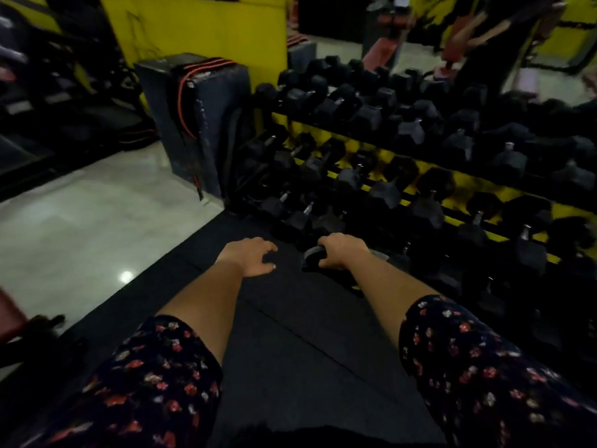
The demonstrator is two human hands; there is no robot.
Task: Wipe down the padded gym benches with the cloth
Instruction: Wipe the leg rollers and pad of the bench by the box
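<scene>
From my feed the ground is split in two: a black rubber mat [290, 334] runs under the arms, and to the left lies a pale glossy tiled floor [80, 221] with a light glare on it. A yellow rack [420, 166] loaded with black hex dumbbells [365, 118] fills the right side, a tall dark block with red straps [200, 118] stands at its left end, and a yellow wall [193, 24] rises behind. My left hand [253, 255] hovers over the mat with its fingers loose and spread, holding nothing. My right hand [339, 250] is curled round a dark grey object [312, 257] low at the foot of the rack; I cannot tell whether this is the cloth or something else, as the hand hides most of it. A red padded bench [384, 46] sits far back, blurred. A red pad [8, 315] is cut off by the left edge. Floral sleeves [155, 376] cover both upper arms.
</scene>
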